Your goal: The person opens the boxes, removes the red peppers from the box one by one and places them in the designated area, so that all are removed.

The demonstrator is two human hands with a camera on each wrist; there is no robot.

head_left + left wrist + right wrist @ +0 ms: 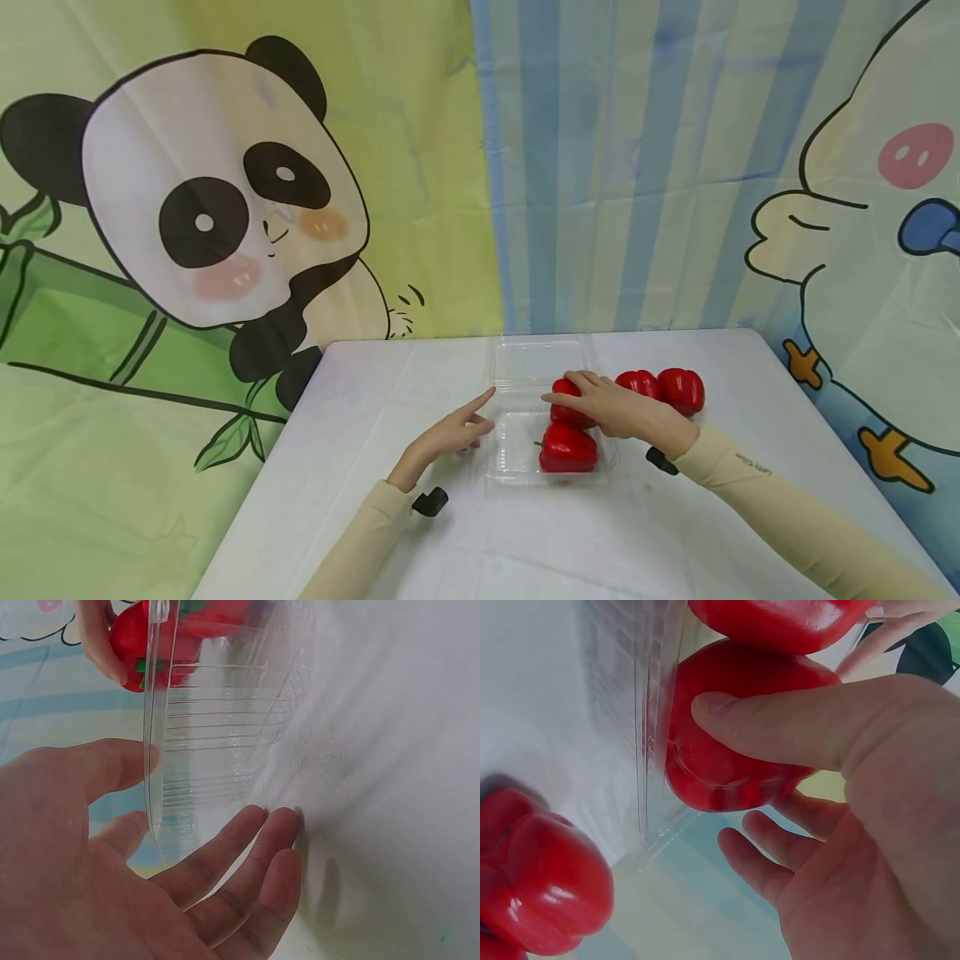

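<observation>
A clear plastic clamshell container (513, 457) lies opened on the table, its lid (536, 364) folded back. One red bell pepper (567, 450) lies in the right part of its base. My right hand (618, 408) holds another red bell pepper (735, 769) just behind that one, thumb on one side and fingers on the other, at the container's rim. Whether this pepper touches the base is hidden. My left hand (450, 433) is at the container's left side, fingers extended and loosely spread; in the left wrist view the thumb (120, 769) meets the rim.
Two more red bell peppers (681, 392) sit side by side on the white table (420, 375), right of the container and behind my right hand. A cloth backdrop with a printed panda (217, 158) stands behind the table's far edge.
</observation>
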